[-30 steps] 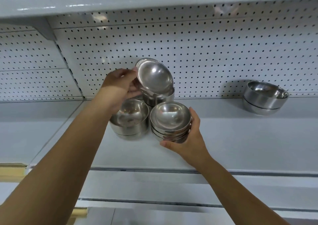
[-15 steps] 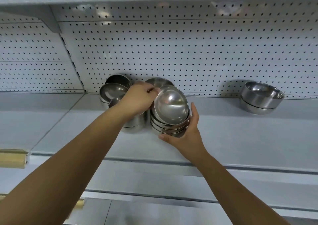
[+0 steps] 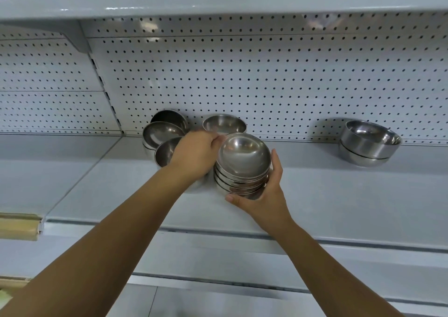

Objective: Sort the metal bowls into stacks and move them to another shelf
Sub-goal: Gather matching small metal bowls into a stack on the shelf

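As the right hand point(image 3: 261, 195) wraps the stack of shallow steel bowls point(image 3: 237, 183) at the centre of the frame, just beyond the front edge of the grey shelf point(image 3: 339, 195), we take it for the anchor of this step. The thumb is curled under the near side and the fingers rise along the right wall. Whether the stack rests flat on the shelf or is tipped toward us, we cannot tell, so we should hold this clasp firm.

A little further in, the left hand point(image 3: 196, 156) has its fingertips pinched on the left rim of the top bowl point(image 3: 243, 155), which lies in the stack with its mouth turned toward us. We judge that the step in hand is to seat this bowl. We would press that rim down until the bowl lies even in the one below, and open the pinch only after. Steel on steel slips easily, and a bowl released crooked may skate off.

Behind the left hand, at centre left, three loose steel bowls point(image 3: 163, 132) lean together, one partly hidden by the wrist. A single bowl point(image 3: 224, 124) stands at the foot of the pegboard back panel point(image 3: 266, 74). We should draw the left arm straight back so as not to knock them. At the far right, two larger nested bowls point(image 3: 368, 144) stand well apart. They seem to be another size, so we would not add them to this stack.
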A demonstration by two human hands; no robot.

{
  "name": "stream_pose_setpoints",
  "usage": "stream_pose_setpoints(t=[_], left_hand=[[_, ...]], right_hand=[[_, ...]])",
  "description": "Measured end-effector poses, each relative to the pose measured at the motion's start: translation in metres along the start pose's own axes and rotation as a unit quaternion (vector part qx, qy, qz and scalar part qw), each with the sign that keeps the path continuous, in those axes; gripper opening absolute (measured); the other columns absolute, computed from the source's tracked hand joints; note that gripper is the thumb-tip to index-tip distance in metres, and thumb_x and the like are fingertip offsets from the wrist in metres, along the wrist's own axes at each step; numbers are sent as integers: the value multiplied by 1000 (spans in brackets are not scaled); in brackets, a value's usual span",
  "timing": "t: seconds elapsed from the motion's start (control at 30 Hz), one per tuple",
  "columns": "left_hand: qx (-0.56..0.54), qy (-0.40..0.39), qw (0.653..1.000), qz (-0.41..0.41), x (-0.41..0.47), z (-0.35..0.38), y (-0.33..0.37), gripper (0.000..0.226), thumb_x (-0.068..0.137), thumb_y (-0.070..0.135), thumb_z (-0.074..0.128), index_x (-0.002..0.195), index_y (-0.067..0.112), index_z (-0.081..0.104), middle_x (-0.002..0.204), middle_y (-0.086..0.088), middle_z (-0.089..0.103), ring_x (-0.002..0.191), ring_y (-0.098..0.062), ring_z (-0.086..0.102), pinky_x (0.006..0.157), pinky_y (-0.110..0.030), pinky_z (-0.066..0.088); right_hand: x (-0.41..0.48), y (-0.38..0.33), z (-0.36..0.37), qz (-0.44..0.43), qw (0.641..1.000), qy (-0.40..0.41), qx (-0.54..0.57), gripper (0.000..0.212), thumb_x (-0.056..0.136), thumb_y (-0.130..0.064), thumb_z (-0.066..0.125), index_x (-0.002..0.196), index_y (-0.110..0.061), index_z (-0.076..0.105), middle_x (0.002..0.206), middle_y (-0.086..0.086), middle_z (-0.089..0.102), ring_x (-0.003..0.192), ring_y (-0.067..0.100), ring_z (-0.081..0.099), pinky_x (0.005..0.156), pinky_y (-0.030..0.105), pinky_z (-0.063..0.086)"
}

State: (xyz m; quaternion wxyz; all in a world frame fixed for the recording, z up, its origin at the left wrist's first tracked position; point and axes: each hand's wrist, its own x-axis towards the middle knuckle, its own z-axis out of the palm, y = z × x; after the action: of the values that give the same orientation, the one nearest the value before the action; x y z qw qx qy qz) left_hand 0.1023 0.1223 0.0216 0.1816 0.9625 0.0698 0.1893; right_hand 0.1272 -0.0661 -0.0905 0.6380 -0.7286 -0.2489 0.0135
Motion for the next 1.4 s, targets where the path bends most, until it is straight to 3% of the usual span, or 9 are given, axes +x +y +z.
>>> stream_pose_setpoints(t=[0.13,0.33,0.57,0.67,0.77,0.93,1.03,1.23,1.4], left_hand=[[-69,11,997,-26,-5,-7,-7,31,107,31,47,114,16,73,87,-4,72,82,-20,66,78,-34,53],[-207,234,933,-179,1,-26,-57,17,97,26,67,103,12,74,95,0,73,89,-17,67,82,-27,51],[-187,214,888,-361,16,-22,-144,44,93,42,69,109,1,68,108,-16,70,102,-34,65,89,-32,47],[-234,205,878,-364,21,-16,-164,48,88,46,71,76,0,68,66,-5,70,78,-34,73,87,-37,57],[-272,180,867,-377,25,-14,-167,44,89,34,76,58,8,59,34,9,52,42,-10,64,88,-46,61],[-268,159,868,-386,32,-10,-169,44,89,35,76,58,11,58,35,10,54,78,-33,77,78,-35,58],[-250,170,875,-379,30,-8,-172,35,86,32,76,61,10,67,39,12,58,72,-27,77,53,-20,47],[-190,193,898,-347,29,-4,-172,36,72,36,65,60,2,72,59,-16,70,59,-32,69,58,-29,41],[-187,280,885,-322,31,-8,-161,49,79,36,59,64,-10,62,54,-16,49,51,-20,39,54,-27,24]], right_hand=[[0,-2,1,-2,1000,-4,-6,139,53,-51,100,144,-72,-3,158,-20,37,142,0,44,117,35,44],[0,-7,5,-9,1000,-6,12,139,54,-54,97,150,-64,-3,159,-25,27,143,-9,36,113,18,39],[8,-10,12,-24,999,22,13,133,60,-42,99,155,-52,7,154,-22,35,138,-7,44,108,15,45],[10,-8,12,-22,999,23,14,133,58,-45,98,157,-47,9,154,-21,36,138,-5,45,110,21,46],[10,-7,11,-18,1000,18,13,133,56,-47,97,155,-51,8,153,-22,36,137,-5,45,110,20,46],[10,-5,11,-19,1000,17,11,132,56,-50,97,153,-54,8,154,-22,35,138,-3,45,111,22,46],[11,-5,11,-24,1000,17,10,129,57,-47,98,151,-56,9,151,-28,34,138,-4,45,110,21,47],[11,-4,11,-28,999,17,6,129,57,-49,97,152,-54,10,153,-24,34,138,-1,46,111,27,48],[10,-4,10,-18,1000,19,5,130,55,-54,97,151,-57,10,153,-19,38,137,-1,48,110,25,48]])
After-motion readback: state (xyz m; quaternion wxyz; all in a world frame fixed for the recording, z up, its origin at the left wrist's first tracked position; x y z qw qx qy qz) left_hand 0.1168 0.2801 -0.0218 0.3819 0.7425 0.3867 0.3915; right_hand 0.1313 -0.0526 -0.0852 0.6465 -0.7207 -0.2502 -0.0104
